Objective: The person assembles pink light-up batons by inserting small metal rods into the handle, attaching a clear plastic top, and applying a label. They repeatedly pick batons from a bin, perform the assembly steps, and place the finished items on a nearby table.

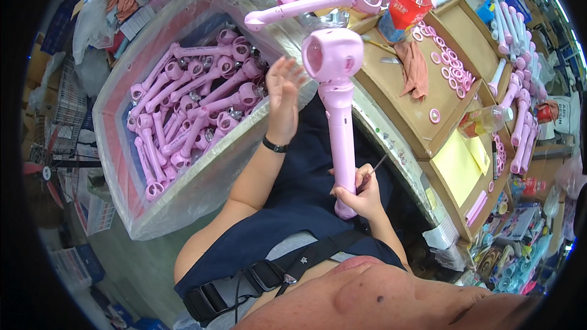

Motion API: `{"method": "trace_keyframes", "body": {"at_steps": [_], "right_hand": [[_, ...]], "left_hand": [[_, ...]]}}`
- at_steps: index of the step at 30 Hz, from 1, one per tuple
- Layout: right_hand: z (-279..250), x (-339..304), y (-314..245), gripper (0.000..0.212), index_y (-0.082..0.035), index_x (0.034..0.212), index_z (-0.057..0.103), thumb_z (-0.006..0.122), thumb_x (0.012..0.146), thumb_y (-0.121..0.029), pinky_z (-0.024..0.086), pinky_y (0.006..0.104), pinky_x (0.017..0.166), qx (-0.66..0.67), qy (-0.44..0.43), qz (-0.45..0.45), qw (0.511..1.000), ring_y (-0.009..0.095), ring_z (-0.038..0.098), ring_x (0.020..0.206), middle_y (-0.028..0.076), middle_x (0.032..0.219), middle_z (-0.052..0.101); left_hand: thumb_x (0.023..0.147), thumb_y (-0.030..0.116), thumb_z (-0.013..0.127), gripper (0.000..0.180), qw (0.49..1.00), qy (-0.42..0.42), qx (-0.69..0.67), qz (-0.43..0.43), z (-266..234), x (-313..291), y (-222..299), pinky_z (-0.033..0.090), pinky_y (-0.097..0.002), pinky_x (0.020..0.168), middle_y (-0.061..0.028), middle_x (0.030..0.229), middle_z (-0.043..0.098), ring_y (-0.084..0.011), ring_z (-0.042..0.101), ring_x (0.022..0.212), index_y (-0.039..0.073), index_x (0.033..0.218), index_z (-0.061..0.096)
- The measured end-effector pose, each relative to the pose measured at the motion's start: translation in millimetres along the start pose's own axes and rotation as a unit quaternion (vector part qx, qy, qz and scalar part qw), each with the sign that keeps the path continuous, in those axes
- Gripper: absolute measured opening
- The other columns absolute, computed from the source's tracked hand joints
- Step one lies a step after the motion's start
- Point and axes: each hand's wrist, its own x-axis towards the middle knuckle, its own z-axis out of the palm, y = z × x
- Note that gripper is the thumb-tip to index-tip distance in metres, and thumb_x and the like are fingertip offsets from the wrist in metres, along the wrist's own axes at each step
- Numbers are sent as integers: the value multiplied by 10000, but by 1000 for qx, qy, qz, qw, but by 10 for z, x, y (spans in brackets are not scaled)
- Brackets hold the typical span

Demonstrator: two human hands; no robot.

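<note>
My right hand (365,194) is wrapped round the lower handle of a pink plastic toy wand (339,128). The wand stands upright before me, its bulky head with a round opening at the top. A thin metal rod (380,162) also pokes out of the right hand; its kind I cannot make out. Raised beside the wand's head, my left hand (284,85) has its fingers apart and holds nothing. It hovers at the edge of a large plastic-lined bin (202,198), where many similar pink wands (199,116) lie piled.
On the bench to the right, a cardboard tray (391,107) bears pink rings (449,64), a salmon cloth (413,70) and a red-capped bottle (405,9). Another bottle (486,121) lies near yellow paper (458,168). More wands (306,12) rest at the bench's far end.
</note>
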Motion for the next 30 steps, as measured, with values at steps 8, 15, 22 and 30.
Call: {"method": "trace_keyframes", "body": {"at_steps": [8,15,22,30], "right_hand": [[13,165,25,225,-70,963,387,416,989,-292,469,270,619,-31,-34,76,996,136,525,617,108,909,565],[42,379,-522,164,-28,1006,573,549,903,-152,455,311,519,-451,156,-131,869,206,593,552,94,711,604],[261,579,-951,176,-40,944,638,688,786,-98,472,291,505,-539,149,-261,787,213,614,559,79,734,642],[239,523,-1106,166,-53,931,639,687,785,-118,463,307,486,-561,141,-230,783,224,602,538,83,739,645]], "left_hand": [[799,675,512,839,792,-71,-535,-285,105,24,-31,434,-283,620,-144,1283,524,-153,496,686,58,1348,368],[790,736,381,845,950,-73,-168,-252,51,3,54,490,-280,594,-134,1044,627,-161,580,691,30,1242,478],[808,712,389,762,966,-83,-83,-229,141,-36,102,498,-294,608,-106,763,609,-184,603,662,11,1072,529],[800,602,569,713,973,-146,-6,-177,69,-51,154,524,-289,683,-95,968,607,-170,628,784,22,1199,458]]}}
